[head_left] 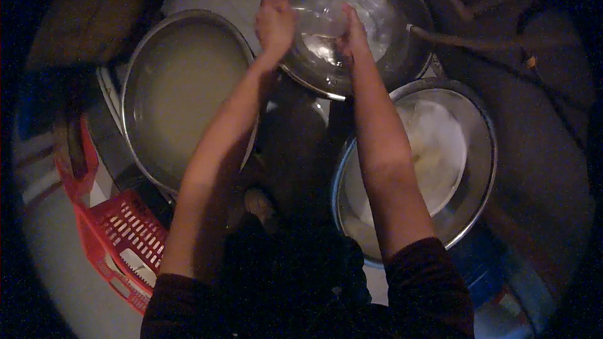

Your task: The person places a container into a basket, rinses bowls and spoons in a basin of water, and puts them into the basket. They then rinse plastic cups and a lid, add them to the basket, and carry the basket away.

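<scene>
Low washing-up spot, kitchen-like; household or eatery, can't tell. Signs: wide metal basin (311, 88) right below the left hand (275, 28) and right hand (353, 31), its inside glinting as if wet. Pale hose (465, 39), end jutting over that rim, just right of the grip. Second basin (125, 103) left of the grip and nearer the body, holding cloudy liquid (188, 88). Third basin (477, 182) to the right, also nearer than the grip, white round piece (440, 138) inside. Red basket (94, 238), slotted, far left and well back from the hands. Light dim; indoors or yard, unclear.
</scene>
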Available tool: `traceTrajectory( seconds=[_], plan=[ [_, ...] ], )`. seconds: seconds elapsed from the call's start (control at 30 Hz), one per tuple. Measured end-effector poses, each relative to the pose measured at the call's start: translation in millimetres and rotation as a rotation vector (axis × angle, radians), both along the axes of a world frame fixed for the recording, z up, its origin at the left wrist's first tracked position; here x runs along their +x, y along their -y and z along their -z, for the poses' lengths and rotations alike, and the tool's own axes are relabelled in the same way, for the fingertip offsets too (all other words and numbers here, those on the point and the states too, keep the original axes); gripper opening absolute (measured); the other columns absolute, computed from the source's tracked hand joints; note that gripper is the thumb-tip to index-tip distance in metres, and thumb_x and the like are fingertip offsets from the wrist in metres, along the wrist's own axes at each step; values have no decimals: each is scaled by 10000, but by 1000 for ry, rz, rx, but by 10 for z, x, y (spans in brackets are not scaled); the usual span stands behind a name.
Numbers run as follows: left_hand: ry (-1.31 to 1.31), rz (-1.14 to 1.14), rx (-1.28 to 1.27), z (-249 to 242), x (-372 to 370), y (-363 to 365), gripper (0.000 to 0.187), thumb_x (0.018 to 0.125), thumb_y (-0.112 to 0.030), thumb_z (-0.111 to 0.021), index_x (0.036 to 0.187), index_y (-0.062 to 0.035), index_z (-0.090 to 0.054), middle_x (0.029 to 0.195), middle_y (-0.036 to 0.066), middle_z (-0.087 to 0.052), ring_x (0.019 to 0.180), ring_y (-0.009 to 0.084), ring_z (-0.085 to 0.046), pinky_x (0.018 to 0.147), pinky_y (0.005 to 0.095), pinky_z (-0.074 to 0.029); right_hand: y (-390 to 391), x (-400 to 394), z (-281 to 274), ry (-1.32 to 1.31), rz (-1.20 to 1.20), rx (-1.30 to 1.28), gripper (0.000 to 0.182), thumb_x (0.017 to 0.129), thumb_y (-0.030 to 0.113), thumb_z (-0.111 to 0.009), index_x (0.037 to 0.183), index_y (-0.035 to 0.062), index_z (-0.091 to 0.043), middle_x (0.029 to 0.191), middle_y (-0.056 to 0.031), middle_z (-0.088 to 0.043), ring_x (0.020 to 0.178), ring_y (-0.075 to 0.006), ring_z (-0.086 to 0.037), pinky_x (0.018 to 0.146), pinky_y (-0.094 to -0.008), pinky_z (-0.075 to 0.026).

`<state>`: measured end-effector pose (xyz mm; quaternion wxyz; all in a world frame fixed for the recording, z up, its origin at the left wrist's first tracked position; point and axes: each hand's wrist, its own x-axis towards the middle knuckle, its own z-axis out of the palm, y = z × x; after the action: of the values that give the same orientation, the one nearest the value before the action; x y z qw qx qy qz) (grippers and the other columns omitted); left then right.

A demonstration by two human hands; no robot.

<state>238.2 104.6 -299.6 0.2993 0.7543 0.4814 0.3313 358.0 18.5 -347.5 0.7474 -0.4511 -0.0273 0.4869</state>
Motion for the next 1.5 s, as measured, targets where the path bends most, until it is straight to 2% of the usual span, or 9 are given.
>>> traceTrajectory(
  seconds=[0.1, 0.3, 0.53, 0.6, 0.8, 1.1, 1.33, 1.4, 1.5],
  plan=[
    [-49, -113, 113, -64, -37, -153, 300, 760, -300, -453, 842, -45, -589, 757, 184, -588, 712, 349, -568, 638, 416, -438, -4, 156, 100, -84, 136, -42, 532, 660, 431, -612, 1048, 89, -487, 962, -59, -530, 851, -228, -522, 740, -366, -433],
    [-557, 650, 76, 61, 151, 191, 272, 795, -319, -438, 968, -148, -559, 844, 154, -590, 756, 340, -566, 678, 440, -443, -61, 398, 482, -216, 407, 31, 407, 681, 328, -566, 991, 70, -510, 974, -82, -526, 855, -269, -511, 728, -402, -433],
    [-473, 410, -88, 253, 467, 188, 313, 758, -273, -466, 1005, -99, -548, 916, 157, -582, 857, 329, -549, 770, 399, -419, -47, 390, 704, -67, 349, -46, 428, 684, 344, -554, 1006, 67, -504, 975, -87, -525, 869, -263, -503, 726, -393, -427],
    [-150, 610, -104, 482, 376, 84, 337, 797, -305, -461, 998, -52, -558, 930, 131, -590, 833, 279, -574, 757, 362, -433, -47, 336, 579, -126, 218, -29, 431, 680, 322, -576, 1012, 57, -505, 968, -80, -524, 867, -249, -501, 712, -382, -429],
    [-67, 713, -460, 496, 292, 54, 305, 790, -305, -487, 928, -62, -609, 881, 83, -614, 752, 177, -575, 721, 300, -438, -83, 243, 430, -57, 179, -123, 432, 658, 284, -623, 1012, 60, -521, 1001, -102, -512, 883, -242, -485, 742, -386, -414],
    [-144, 559, -342, 537, 321, 56, 306, 659, -324, -540, 752, -47, -628, 712, 144, -602, 673, 280, -589, 626, 347, -455, -75, 170, 249, 266, 229, -214, 414, 673, 290, -617, 996, 44, -539, 1016, -104, -516, 917, -228, -464, 794, -357, -369],
    [-431, 437, -73, 413, 277, 49, 312, 730, -314, -477, 746, -41, -628, 735, 159, -602, 693, 315, -584, 662, 380, -450, -154, 208, 400, 412, 199, -281, 636, 613, 366, -660, 1115, 15, -487, 1143, -147, -461, 1050, -247, -426, 870, -351, -334],
    [-241, 315, -349, 447, 221, -21, 350, 775, -332, -432, 757, -35, -617, 753, 160, -601, 703, 323, -582, 675, 383, -446, -159, 154, 404, 664, -16, -453, 740, 606, 427, -653, 1182, 22, -425, 1172, -154, -442, 1079, -264, -416, 877, -361, -338],
    [-12, 114, -163, 559, 144, 9, 394, 803, -357, -388, 734, -37, -605, 744, 160, -601, 701, 323, -580, 665, 383, -443, -191, 162, 317, 465, 45, -384, 722, 637, 476, -611, 1178, 35, -424, 1163, -141, -447, 1028, -270, -448, 844, -361, -370]
  ],
)
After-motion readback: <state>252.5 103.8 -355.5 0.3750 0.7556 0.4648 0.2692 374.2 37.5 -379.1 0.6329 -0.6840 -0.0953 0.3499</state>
